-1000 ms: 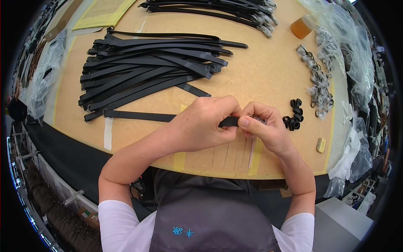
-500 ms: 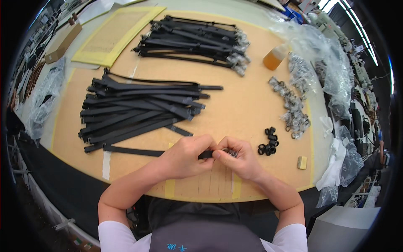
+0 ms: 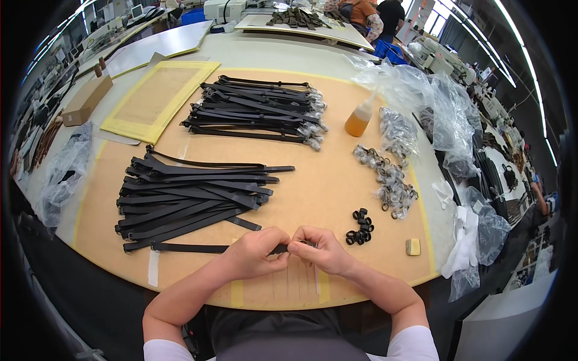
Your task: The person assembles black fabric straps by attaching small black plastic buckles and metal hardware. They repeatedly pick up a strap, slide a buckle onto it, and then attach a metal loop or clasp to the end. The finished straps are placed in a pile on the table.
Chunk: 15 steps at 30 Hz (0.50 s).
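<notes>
A black strap (image 3: 192,248) lies along the near part of the table, its right end raised between my hands. My left hand (image 3: 254,254) is closed around that strap close to its end. Against it, my right hand (image 3: 324,250) pinches the strap's tip, fingertips almost touching the left ones. A small shiny piece (image 3: 308,243), perhaps a plastic-wrapped buckle, peeks out at the right fingers; most of it is hidden. Just beyond my left hand lies a pile of black straps (image 3: 186,195). Small black loops (image 3: 360,227) sit to the right of my right hand.
Finished-looking straps with wrapped ends (image 3: 253,111) lie farther back. Wrapped metal buckles (image 3: 388,180), a bottle of amber liquid (image 3: 359,117) and a yellowish block (image 3: 413,246) are at right. A yellow-edged board (image 3: 159,90) and a cardboard box (image 3: 87,101) stand far left. Other people are beyond.
The view has tilted up, showing more of the room's far side. Both hands keep hold of the strap end, with only slight finger movement.
</notes>
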Available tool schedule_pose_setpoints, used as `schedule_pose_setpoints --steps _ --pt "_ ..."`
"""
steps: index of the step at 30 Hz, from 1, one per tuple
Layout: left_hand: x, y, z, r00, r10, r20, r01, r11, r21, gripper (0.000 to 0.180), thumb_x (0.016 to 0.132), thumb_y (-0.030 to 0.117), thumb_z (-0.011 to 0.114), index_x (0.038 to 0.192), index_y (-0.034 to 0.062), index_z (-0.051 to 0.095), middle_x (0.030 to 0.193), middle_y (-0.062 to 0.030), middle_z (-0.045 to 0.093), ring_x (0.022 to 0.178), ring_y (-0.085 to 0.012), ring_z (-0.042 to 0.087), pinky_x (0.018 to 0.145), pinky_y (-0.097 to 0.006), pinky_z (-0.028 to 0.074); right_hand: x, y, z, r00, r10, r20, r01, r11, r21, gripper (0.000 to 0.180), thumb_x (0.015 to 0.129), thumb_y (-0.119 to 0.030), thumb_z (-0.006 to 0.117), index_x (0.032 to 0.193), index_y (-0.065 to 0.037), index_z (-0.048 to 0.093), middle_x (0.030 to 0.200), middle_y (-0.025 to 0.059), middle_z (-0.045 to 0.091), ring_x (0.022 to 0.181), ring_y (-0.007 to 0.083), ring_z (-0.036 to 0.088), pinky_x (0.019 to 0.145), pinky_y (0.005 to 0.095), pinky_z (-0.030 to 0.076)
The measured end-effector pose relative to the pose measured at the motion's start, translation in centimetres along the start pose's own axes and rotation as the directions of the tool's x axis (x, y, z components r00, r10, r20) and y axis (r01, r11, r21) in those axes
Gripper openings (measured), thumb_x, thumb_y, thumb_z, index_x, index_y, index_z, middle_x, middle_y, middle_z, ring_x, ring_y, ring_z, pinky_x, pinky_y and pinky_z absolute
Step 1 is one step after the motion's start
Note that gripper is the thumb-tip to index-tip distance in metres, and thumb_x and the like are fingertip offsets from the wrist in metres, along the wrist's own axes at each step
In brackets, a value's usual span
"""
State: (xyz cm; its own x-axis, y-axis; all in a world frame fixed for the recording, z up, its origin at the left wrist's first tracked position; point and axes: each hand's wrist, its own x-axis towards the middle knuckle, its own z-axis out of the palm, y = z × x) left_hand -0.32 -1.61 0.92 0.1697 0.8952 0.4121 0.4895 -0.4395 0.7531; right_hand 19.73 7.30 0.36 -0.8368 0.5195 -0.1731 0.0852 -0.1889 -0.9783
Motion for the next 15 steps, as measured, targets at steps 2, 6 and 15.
schedule_pose_setpoints --steps 2,6,15 --pt "-0.1 -0.1 0.2 0.999 0.034 -0.011 -0.033 0.999 0.028 0.024 0.077 0.006 0.076 0.095 0.0035 0.061 0.08 -0.0111 0.064 0.068 -0.0277 0.066 0.057 -0.036 0.053 -0.1 0.0 -0.1 1.0 0.021 0.022 -0.021 1.0 0.016 0.026 0.099 -0.029 0.068 0.092 -0.005 0.063 0.07 -0.006 0.054 0.062 0.0006 0.047 0.053 0.0203 0.037" --pt "-0.2 0.0 0.2 0.998 0.065 -0.008 -0.065 0.997 0.044 0.025 0.077 0.006 0.076 0.096 0.0034 0.06 0.08 -0.0118 0.064 0.069 -0.0285 0.066 0.058 -0.037 0.054 0.1 0.1 -0.9 0.994 0.036 0.102 -0.034 0.999 -0.021 0.023 0.1 -0.025 0.066 0.099 -0.003 0.064 0.074 -0.0041 0.057 0.065 0.0018 0.05 0.057 0.021 0.041" --pt "-0.3 -0.3 0.7 0.994 0.104 -0.02 -0.103 0.994 0.038 0.024 0.072 0.004 0.077 0.091 0.0041 0.063 0.077 -0.0101 0.066 0.065 -0.0273 0.066 0.057 -0.035 0.053 -0.1 -1.0 -1.0 0.968 0.097 0.23 -0.095 0.995 -0.018 0.025 0.102 -0.026 0.061 0.095 -0.003 0.065 0.074 -0.0053 0.054 0.068 0.0028 0.046 0.06 0.0227 0.038"
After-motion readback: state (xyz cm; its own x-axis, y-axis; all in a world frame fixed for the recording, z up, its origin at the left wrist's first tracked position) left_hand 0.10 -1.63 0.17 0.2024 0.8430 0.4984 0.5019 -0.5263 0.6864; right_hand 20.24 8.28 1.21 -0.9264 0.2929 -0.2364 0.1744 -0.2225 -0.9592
